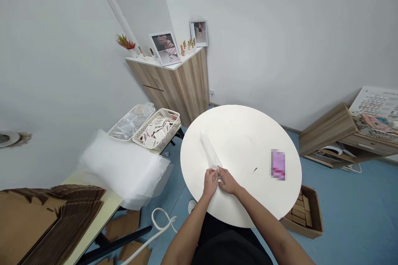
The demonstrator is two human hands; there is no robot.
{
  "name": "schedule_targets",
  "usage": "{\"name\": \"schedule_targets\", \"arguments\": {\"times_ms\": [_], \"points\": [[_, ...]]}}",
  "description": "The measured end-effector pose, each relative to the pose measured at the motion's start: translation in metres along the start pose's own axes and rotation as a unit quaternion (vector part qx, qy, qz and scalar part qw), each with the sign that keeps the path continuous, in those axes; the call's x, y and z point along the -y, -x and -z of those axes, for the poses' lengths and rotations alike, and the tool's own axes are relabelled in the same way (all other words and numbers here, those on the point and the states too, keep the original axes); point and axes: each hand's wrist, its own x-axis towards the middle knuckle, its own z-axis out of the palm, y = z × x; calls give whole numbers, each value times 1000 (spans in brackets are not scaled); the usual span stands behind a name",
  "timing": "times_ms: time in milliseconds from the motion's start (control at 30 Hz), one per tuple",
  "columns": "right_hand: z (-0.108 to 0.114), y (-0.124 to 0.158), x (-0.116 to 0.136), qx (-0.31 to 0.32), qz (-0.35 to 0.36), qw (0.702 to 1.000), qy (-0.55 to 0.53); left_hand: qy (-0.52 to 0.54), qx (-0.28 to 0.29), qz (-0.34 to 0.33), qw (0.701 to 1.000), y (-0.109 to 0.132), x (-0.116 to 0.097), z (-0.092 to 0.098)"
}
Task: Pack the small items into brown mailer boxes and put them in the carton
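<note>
A round white table [236,140] fills the middle of the view. On it lies a narrow strip of folded clear plastic film [209,149], pointing away from me. My left hand [210,183] pinches its near end with the fingertips. My right hand [228,181] presses in beside it, also gripping the film, and the two hands nearly touch. The part of the film between my fingers is hidden. Off to the right of my hands, a pink packet [278,165] lies on the tabletop, its surface blurred out.
A stack of clear plastic sheets [124,167] and flattened brown cardboard [46,223] lie on a pale table at left. Behind them stand a beige basket of packets [157,129] and a clear tray [132,122]. A cardboard box of small cartons [301,211] sits on the floor at right.
</note>
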Motion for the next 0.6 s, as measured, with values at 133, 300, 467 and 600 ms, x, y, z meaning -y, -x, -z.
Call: {"name": "schedule_targets", "arguments": {"times_ms": [133, 300, 467, 600], "points": [[3, -3, -7, -9, -28, 995, -99, -141, 47, -114, 982, 11, 5, 2], [11, -12, -15, -36, -104, 976, -190, -298, 78, -190, 932, 17, 8, 5], [34, -34, -8, -61, -117, 981, -142, -432, 94, -256, 860, 11, 12, 1], [42, -53, 13, -75, -15, 997, -12, -472, 93, -289, 827, 3, 16, -3]]}}
